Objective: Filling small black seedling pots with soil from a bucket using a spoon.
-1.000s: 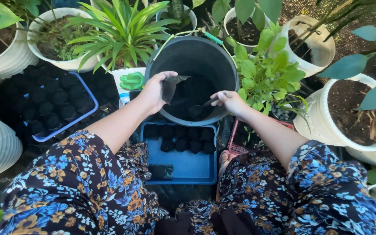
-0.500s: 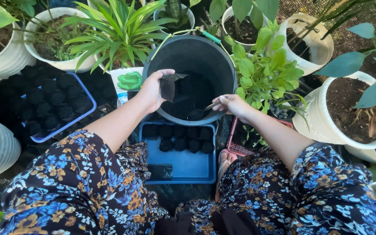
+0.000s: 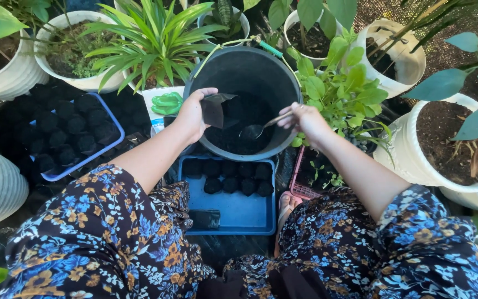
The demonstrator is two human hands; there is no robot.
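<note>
My left hand holds a small black plastic nursery bag open over the near left rim of a big black bucket with dark soil at its bottom. My right hand grips a metal spoon by its handle, the bowl hanging inside the bucket above the soil. Just below the bucket lies a blue tray with two rows of filled black bags and a flat stack of empty bags.
A second blue tray full of filled black bags sits at left. White pots with soil and leafy plants ring the bucket. A pink basket lies by my right knee. A green coiled thing lies behind my left hand.
My right hand has risen and shifted right, lifting the spoon out of the soil near the bucket's front wall. The left hand and bag stay nearly still.
</note>
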